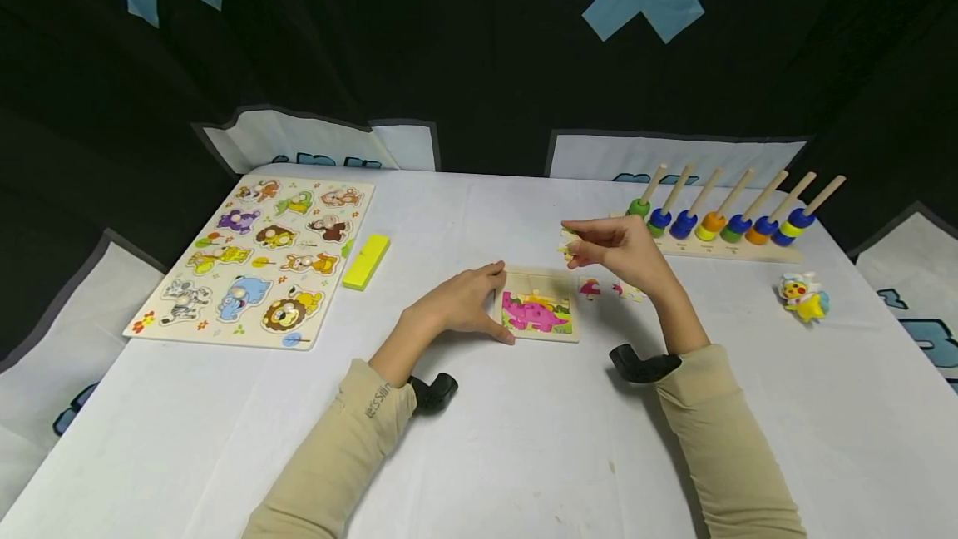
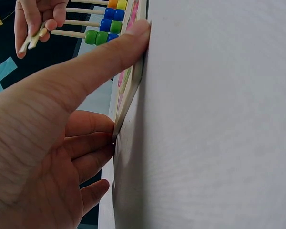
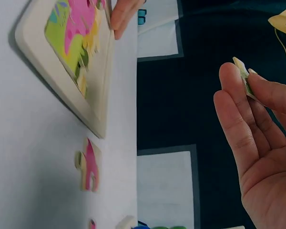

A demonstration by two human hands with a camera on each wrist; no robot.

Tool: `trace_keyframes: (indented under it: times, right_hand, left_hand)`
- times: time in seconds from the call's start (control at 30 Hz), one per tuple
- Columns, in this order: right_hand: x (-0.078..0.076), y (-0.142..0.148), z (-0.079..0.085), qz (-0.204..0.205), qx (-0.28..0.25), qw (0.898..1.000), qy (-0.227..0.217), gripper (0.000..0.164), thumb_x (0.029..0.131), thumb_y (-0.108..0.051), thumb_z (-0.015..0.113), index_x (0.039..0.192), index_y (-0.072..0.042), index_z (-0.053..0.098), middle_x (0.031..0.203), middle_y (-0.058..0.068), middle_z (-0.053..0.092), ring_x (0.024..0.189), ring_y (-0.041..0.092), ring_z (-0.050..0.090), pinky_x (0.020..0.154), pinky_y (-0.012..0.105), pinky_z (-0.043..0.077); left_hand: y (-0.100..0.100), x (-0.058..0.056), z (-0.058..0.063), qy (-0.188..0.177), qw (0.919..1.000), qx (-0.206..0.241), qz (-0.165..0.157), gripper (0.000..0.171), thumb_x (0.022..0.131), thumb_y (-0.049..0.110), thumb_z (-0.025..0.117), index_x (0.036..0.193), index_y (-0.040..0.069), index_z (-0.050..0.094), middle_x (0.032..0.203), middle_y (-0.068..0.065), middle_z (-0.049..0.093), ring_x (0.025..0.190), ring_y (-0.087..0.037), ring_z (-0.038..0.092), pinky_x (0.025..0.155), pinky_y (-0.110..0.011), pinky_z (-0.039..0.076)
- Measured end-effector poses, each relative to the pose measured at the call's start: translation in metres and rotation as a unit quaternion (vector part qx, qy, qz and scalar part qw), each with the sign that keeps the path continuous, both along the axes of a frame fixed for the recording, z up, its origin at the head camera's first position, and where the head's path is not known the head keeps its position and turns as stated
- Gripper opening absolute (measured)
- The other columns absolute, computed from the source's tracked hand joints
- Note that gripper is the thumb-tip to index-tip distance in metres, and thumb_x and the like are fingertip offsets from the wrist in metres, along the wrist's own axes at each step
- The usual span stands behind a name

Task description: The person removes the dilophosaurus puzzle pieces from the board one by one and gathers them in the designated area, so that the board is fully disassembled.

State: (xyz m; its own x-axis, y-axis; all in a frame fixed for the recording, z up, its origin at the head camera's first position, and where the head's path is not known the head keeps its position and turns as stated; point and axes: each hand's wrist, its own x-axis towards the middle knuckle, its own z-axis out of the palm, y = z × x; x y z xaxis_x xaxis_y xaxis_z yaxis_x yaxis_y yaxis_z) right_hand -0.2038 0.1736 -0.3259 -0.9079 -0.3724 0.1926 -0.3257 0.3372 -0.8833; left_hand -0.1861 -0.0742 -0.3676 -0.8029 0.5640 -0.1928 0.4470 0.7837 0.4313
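Observation:
A small wooden jigsaw tray [image 1: 539,338] lies on the table, its lower part filled with a pink dinosaur picture and its upper part bare wood. My left hand [image 1: 466,303] holds the tray's left side, thumb at the near corner and fingertips against the edge [image 2: 128,98]. Above and right of the tray, my right hand [image 1: 619,252] pinches a jigsaw piece [image 3: 244,76] between thumb and fingers, raised off the table. Two loose groups of pieces lie right of the tray: a pink one [image 1: 590,289] and some paler ones [image 1: 627,291] partly under the hand's shadow.
At the left lies a large animal peg puzzle board [image 1: 254,338], with a yellow block [image 1: 367,262] beside it. A bead-counting rack [image 1: 729,249] with upright pegs stands back right. Near the right edge sits a small yellow toy figure [image 1: 804,298].

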Motion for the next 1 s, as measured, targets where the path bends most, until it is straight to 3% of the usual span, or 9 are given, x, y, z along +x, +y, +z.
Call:
trace_keyframes:
  times: [0.17, 0.43, 0.57, 0.8, 1.0]
  right_hand:
    - [0.003, 0.011, 0.005, -0.017, -0.004, 1.000, 0.012, 0.032, 0.083, -0.007, 0.063, 0.113, 0.004, 0.061, 0.091, 0.019, 0.069, 0.067, 0.015, 0.069, 0.066, 0.028, 0.056]
    - [0.011, 0.030, 0.012, -0.037, -0.027, 0.999, 0.021, 0.034, 0.081, -0.006, 0.066, 0.111, 0.007, 0.061, 0.080, -0.006, 0.071, 0.064, 0.014, 0.068, 0.064, 0.026, 0.056]
    - [0.014, 0.042, 0.013, -0.043, -0.044, 0.998, 0.013, 0.036, 0.081, -0.006, 0.065, 0.112, 0.010, 0.059, 0.079, -0.007, 0.071, 0.064, 0.015, 0.069, 0.064, 0.026, 0.056]
    - [0.022, 0.061, 0.011, -0.086, -0.009, 0.996, -0.012, 0.037, 0.081, -0.011, 0.067, 0.111, 0.009, 0.059, 0.078, -0.011, 0.070, 0.063, 0.015, 0.068, 0.063, 0.026, 0.056]
    - [0.024, 0.078, 0.004, -0.109, -0.013, 0.994, -0.031, 0.039, 0.080, -0.010, 0.067, 0.112, 0.012, 0.058, 0.077, -0.010, 0.070, 0.062, 0.016, 0.068, 0.061, 0.027, 0.056]
  left_hand:
    - [0.000, 0.000, -0.001, 0.001, 1.0000, -0.001, 0.001, 0.100, 0.063, 0.053, 0.075, 0.139, 0.005, 0.033, 0.151, -0.006, 0.022, 0.139, -0.021, 0.021, 0.113, -0.036, 0.023]
    - [0.000, 0.000, 0.000, 0.000, 1.0000, 0.002, 0.003, 0.099, 0.062, 0.053, 0.076, 0.139, 0.005, 0.034, 0.151, -0.006, 0.022, 0.139, -0.021, 0.021, 0.113, -0.037, 0.022]
    - [0.000, 0.001, 0.001, -0.002, 1.0000, 0.001, 0.002, 0.099, 0.063, 0.053, 0.075, 0.139, 0.006, 0.034, 0.151, -0.006, 0.021, 0.139, -0.021, 0.021, 0.114, -0.037, 0.022]
    - [0.000, 0.002, 0.001, -0.003, 1.0000, 0.002, 0.005, 0.098, 0.063, 0.052, 0.076, 0.139, 0.006, 0.035, 0.151, -0.006, 0.021, 0.139, -0.021, 0.021, 0.113, -0.038, 0.022]
    - [0.000, 0.002, 0.001, -0.005, 1.0000, 0.004, 0.006, 0.097, 0.063, 0.051, 0.076, 0.139, 0.006, 0.036, 0.151, -0.006, 0.021, 0.139, -0.022, 0.022, 0.113, -0.038, 0.023]
